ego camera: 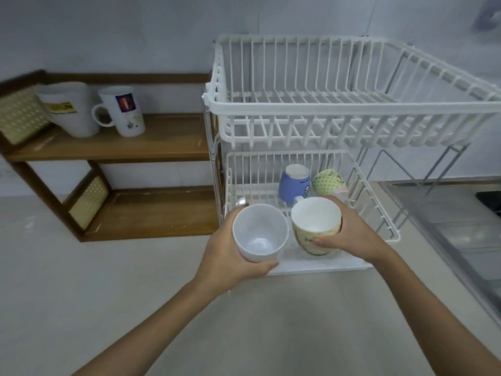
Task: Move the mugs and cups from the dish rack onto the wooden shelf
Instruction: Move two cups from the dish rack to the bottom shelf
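My left hand [227, 256] grips a plain white cup [259, 233], its mouth facing me, just in front of the lower tier of the white dish rack [273, 107]. My right hand [349, 237] holds a cream patterned cup [315, 226] beside it, over the rack's front edge. Inside the lower tier a blue mug [294, 183] and a green dotted cup [329, 181] stand upside down. The wooden shelf [151, 147] stands to the left; its upper board carries a large white jug [70, 108] and a white printed mug [122, 111].
The rack's upper tier holds nothing. The shelf's lower board [160, 215] is bare, with woven side panels [88, 202] at its left. A pale countertop [108, 280] spreads in front. A metal sink [461, 226] lies to the right of the rack.
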